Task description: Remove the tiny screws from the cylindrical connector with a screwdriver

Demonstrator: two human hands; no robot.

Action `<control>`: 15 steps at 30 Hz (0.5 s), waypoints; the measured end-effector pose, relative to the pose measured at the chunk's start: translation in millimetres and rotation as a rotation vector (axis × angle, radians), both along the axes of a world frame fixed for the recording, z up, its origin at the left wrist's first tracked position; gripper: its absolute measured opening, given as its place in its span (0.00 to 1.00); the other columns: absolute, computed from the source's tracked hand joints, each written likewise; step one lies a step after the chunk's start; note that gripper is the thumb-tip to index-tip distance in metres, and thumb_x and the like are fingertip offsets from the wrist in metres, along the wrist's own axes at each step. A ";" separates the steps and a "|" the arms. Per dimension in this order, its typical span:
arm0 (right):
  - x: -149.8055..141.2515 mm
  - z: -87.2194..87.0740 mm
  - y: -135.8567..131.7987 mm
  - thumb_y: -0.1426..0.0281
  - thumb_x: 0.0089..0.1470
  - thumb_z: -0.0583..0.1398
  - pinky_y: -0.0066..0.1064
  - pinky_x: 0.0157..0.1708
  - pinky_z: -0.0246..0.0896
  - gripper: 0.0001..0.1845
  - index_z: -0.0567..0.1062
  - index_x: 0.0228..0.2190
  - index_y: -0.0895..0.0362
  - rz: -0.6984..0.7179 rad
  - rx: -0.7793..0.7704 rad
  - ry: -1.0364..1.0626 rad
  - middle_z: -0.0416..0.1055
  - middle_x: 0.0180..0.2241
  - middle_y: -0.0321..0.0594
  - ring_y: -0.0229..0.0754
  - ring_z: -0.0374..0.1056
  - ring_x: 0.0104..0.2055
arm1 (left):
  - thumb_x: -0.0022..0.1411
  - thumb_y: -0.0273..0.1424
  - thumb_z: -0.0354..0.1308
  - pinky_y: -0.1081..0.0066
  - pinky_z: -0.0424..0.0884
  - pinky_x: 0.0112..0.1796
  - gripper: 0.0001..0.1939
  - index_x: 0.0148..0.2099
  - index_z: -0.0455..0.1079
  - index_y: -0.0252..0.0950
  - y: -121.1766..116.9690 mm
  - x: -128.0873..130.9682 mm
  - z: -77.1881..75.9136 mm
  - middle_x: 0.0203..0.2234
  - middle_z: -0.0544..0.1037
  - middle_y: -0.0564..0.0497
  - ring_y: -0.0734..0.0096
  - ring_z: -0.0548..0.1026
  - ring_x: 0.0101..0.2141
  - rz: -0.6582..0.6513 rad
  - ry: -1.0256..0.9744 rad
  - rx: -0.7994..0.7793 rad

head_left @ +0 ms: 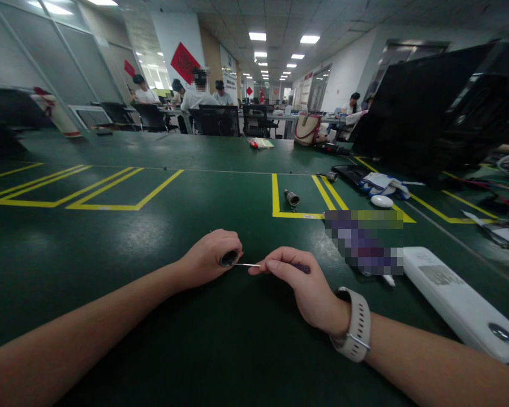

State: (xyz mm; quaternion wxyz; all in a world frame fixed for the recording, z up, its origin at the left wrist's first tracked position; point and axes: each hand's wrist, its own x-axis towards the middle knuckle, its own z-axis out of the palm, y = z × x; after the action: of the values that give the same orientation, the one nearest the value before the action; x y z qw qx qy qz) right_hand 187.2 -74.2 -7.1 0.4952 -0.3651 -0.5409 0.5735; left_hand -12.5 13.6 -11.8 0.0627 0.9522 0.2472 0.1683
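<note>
Below me is one wide green tabletop (pixel 220 192). Just above it, the left hand (pixel 214 254) wraps its fingers round a dark, hollow metal cylinder (pixel 228 258), mouth towards the right hand (pixel 297 277). I judge it stiff, dense and slightly slick; a wrap around the barrel suits it, leaving the mouth free. The right fingers pinch a slim screwdriver with a purple handle and thin steel shaft (pixel 246 264), its tip at the mouth; how deep, I can't tell. It should feel light and rigid, best held by the handle.

Counting from large to small, I make it one long white plastic device (pixel 458 299), one held cylinder, one screwdriver, two loose grey metal fittings (pixel 292 198), and specks (pixel 294 209) too small to number.
</note>
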 end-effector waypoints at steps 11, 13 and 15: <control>1.4 -1.5 0.5 0.69 0.54 0.55 0.36 0.39 0.59 0.10 0.75 0.26 0.58 -0.078 0.020 -0.118 0.75 0.28 0.38 0.41 0.69 0.34 | 0.57 0.23 0.50 0.72 0.62 0.30 0.07 0.27 0.63 0.35 -2.0 1.2 1.8 0.23 0.69 0.53 0.72 0.67 0.27 0.028 0.011 0.011; 1.3 -1.2 0.3 0.70 0.54 0.54 0.35 0.37 0.59 0.11 0.74 0.25 0.58 -0.090 0.032 -0.149 0.74 0.27 0.37 0.40 0.68 0.32 | 0.57 0.23 0.51 0.72 0.62 0.30 0.07 0.27 0.63 0.35 -2.0 0.8 1.3 0.23 0.70 0.53 0.72 0.67 0.26 0.030 0.009 0.010; 0.7 0.8 0.1 0.71 0.54 0.53 0.33 0.35 0.59 0.12 0.74 0.23 0.58 -0.104 0.036 -0.183 0.73 0.25 0.36 0.39 0.67 0.30 | 0.57 0.23 0.51 0.72 0.62 0.30 0.06 0.28 0.64 0.35 -2.1 0.6 1.2 0.24 0.70 0.53 0.72 0.67 0.27 0.035 0.009 0.008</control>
State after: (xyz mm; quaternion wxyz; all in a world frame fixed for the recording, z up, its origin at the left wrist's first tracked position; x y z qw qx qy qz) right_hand 188.0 -74.0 -6.2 0.4794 -0.4346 -0.5745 0.5013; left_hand -11.9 11.5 -10.6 0.0547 0.9487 0.2635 0.1660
